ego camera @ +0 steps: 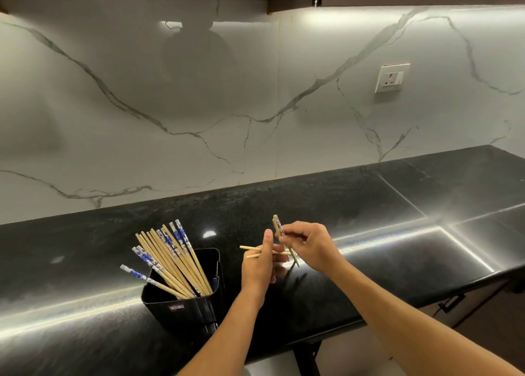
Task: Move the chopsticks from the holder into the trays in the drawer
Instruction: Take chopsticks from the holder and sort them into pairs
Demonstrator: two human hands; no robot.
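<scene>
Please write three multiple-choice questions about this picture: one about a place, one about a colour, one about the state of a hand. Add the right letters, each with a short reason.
1. Where does the black square chopstick holder stand?
A) on the black stone counter
B) inside an open drawer
C) on a wall shelf

2. What colour is the pattern on the thick ends of the wooden chopsticks in the holder?
A) red
B) blue on white
C) green

3. What is the right hand doing?
A) lying flat on the counter
B) pinching chopsticks that point nearly upright
C) hanging with nothing in it

Answers:
1 A: the holder's base sits on the counter, to the left of the left hand.
2 B: blue marks show on the white ends.
3 B: its fingers close round the upright chopsticks.
</scene>
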